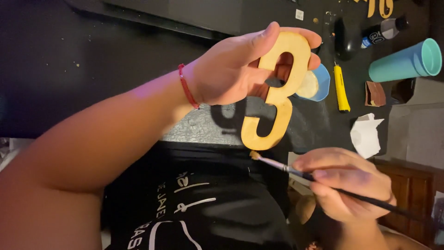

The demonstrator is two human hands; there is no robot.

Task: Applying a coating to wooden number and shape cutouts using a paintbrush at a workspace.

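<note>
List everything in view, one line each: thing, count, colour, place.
wooden number three: 1, gold, held up at centre
paintbrush: 1, dark handle, gold-tipped bristles, just below the number
cup: 1, teal, lying upper right
utility knife: 1, yellow, right of the number
small blue dish: 1, blue, behind the number
crumpled paper: 1, white, right of centre
bottle: 1, dark, top right
left hand: holds the number, red cord at the wrist
right hand: holds the paintbrush

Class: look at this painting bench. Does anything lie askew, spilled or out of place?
The teal cup lies tipped on its side on the black table, and so does the dark bottle. Nothing looks spilled. A crumpled white paper sits nearby.
</note>
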